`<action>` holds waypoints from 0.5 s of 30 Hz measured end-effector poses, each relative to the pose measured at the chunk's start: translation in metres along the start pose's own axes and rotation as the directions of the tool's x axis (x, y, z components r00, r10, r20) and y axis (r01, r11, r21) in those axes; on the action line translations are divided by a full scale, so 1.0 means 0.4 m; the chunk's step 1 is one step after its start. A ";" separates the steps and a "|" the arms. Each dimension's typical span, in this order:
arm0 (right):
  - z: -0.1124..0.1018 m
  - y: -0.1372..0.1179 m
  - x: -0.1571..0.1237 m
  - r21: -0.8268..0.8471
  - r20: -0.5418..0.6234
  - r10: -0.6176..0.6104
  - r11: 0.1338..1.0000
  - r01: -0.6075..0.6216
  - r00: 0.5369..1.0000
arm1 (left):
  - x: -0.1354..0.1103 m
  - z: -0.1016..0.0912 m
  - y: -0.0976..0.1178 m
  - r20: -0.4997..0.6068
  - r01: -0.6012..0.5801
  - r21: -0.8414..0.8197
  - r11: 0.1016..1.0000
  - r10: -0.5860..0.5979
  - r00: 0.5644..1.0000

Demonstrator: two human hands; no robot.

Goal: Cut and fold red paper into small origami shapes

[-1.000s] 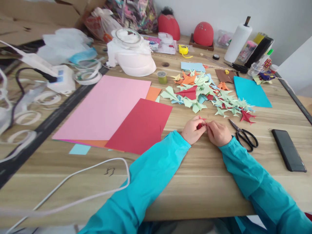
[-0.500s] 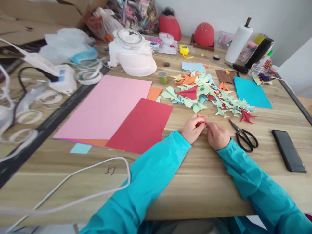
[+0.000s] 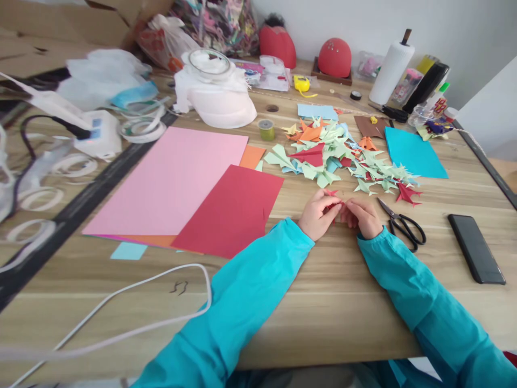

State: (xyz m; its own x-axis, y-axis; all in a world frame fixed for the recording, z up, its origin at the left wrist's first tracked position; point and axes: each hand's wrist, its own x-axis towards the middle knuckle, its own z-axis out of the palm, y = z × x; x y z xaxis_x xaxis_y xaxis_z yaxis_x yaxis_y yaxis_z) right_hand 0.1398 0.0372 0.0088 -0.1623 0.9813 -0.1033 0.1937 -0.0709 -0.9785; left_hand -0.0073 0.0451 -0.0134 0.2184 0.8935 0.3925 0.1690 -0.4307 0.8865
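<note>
A small piece of red folded paper [image 3: 332, 192] sits between my two hands, mostly covered by fingers. My left hand [image 3: 317, 215] is closed around it. My right hand [image 3: 362, 215] meets it from the other side, fingertips pinched at its right end. Just beyond the hands lies a heap of folded paper shapes [image 3: 323, 134], mostly pale green, with some orange, blue and red. A red folded paper shape [image 3: 407, 193] rests at the heap's right end. Black-handled scissors [image 3: 405, 229] lie to the right of my right hand.
Pink [image 3: 173, 178] and red paper sheets [image 3: 234, 213] lie on the left, a turquoise sheet [image 3: 416, 152] at the back right. A phone [image 3: 476, 249] lies far right. A white cable [image 3: 141, 283] loops near my left sleeve. A spool [image 3: 266, 130] stands behind the sheets.
My right hand has turned and its fingers have shifted on the red paper. My left hand keeps its hold. The whole view has shifted slightly.
</note>
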 end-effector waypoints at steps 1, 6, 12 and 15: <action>-0.001 0.001 0.001 0.010 0.001 0.008 1.000 -0.008 1.000 | -0.001 0.001 -0.003 0.000 -0.017 -0.002 1.000 0.017 1.000; -0.006 0.011 0.006 0.050 -0.001 0.041 0.998 -0.040 0.999 | -0.004 0.005 -0.017 -0.003 -0.072 0.004 0.997 0.072 0.997; -0.009 0.013 0.009 0.076 0.014 0.044 0.996 -0.045 0.999 | -0.004 0.007 -0.018 0.003 -0.084 0.023 0.996 0.084 0.996; -0.009 0.012 0.008 0.088 0.005 0.040 0.995 -0.040 0.999 | -0.003 0.008 -0.016 0.005 -0.071 0.030 0.997 0.071 0.997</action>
State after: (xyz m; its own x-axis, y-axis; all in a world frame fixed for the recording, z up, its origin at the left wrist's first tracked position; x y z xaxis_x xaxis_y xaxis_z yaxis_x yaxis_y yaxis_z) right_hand 0.1436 0.0406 0.0043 -0.1593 0.9768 -0.1430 0.1137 -0.1257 -0.9855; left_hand -0.0057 0.0462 -0.0202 0.2347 0.8600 0.4531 0.1816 -0.4967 0.8487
